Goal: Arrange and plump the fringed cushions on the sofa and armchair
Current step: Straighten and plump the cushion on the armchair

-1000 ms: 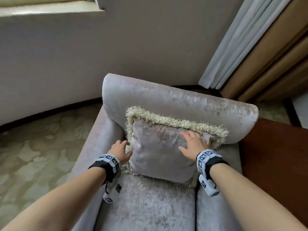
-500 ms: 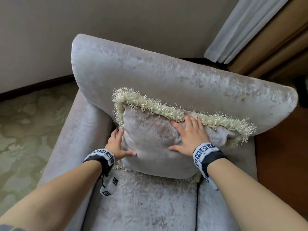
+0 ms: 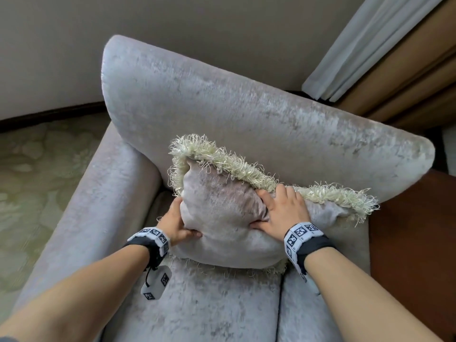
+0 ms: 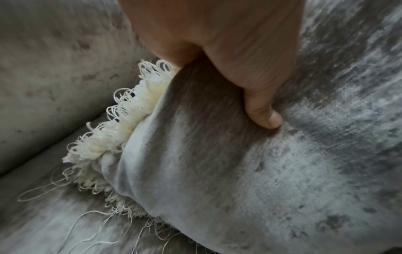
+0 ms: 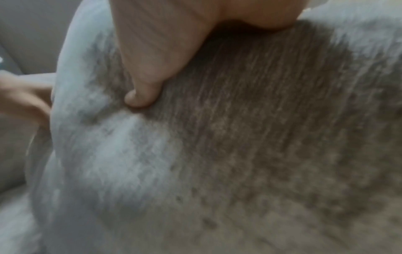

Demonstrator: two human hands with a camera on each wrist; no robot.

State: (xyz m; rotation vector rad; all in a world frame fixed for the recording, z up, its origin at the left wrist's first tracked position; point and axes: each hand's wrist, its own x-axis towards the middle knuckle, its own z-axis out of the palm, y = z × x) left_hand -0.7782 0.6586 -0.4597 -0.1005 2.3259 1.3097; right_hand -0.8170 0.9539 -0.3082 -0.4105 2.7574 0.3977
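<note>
A grey velvet cushion (image 3: 222, 225) with a cream fringe (image 3: 222, 159) leans against the armchair backrest (image 3: 246, 107). My left hand (image 3: 176, 223) grips its left side, thumb on the front and fingers hidden behind. In the left wrist view the thumb (image 4: 261, 111) dents the cushion (image 4: 217, 171) beside the looped fringe (image 4: 121, 127). My right hand (image 3: 281, 211) presses flat and deep into the front just below the top fringe, fingers spread. The right wrist view is blurred; the thumb (image 5: 141, 86) sinks into the cushion (image 5: 239, 137).
The armchair has a padded left arm (image 3: 98, 193) and a seat (image 3: 209, 304). A dark wooden table (image 3: 414, 243) stands against its right side. A curtain (image 3: 357, 45) hangs behind at the right. Patterned carpet (image 3: 37, 169) lies to the left, below a plain wall.
Both hands have pushed inward, squeezing the cushion narrower and puffing its middle. The left hand has gone from touching the edge to gripping it. The head view has come closer.
</note>
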